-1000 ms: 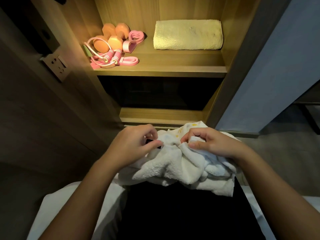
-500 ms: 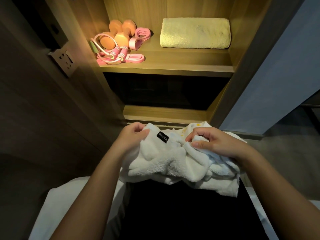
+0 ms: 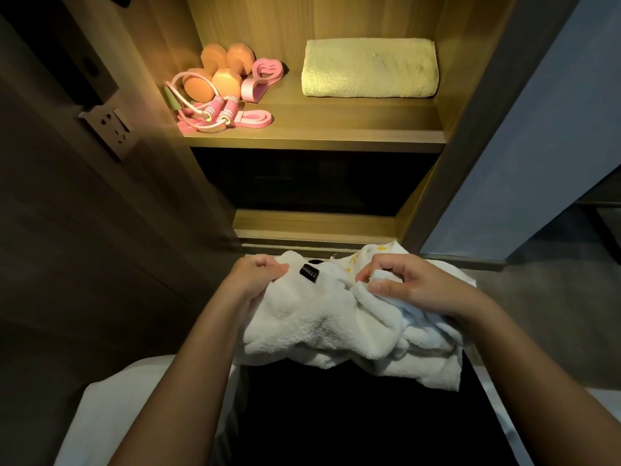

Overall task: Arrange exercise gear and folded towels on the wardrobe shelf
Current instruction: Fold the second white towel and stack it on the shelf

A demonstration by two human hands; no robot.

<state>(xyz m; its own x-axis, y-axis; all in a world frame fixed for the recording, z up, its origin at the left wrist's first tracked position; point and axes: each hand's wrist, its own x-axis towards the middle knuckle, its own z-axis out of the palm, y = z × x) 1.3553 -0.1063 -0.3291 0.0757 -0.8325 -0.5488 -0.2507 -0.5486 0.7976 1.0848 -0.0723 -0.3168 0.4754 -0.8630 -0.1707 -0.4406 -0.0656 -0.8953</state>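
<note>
A crumpled white towel (image 3: pixel 322 324) with a small black label lies bunched in front of me. My left hand (image 3: pixel 257 279) grips its left edge and my right hand (image 3: pixel 406 284) pinches a fold on its right side. Up on the lit wardrobe shelf (image 3: pixel 336 136) a folded pale yellow towel (image 3: pixel 369 73) lies at the right. Orange dumbbells (image 3: pixel 218 74), a pink skipping rope (image 3: pixel 208 112) and pink resistance bands (image 3: pixel 262 77) sit at the shelf's left end.
Below the lit shelf is a dark compartment (image 3: pixel 312 183) above a lower wooden ledge (image 3: pixel 316 227). A wall socket (image 3: pixel 111 127) is mounted on the panel at the left. A blue-grey door panel (image 3: pixel 537 146) stands at the right. White bedding (image 3: pixel 111 418) lies near me.
My left hand has slid left along the towel, uncovering its black label and spreading the cloth wider. My right hand keeps its pinch. The view has tilted slightly.
</note>
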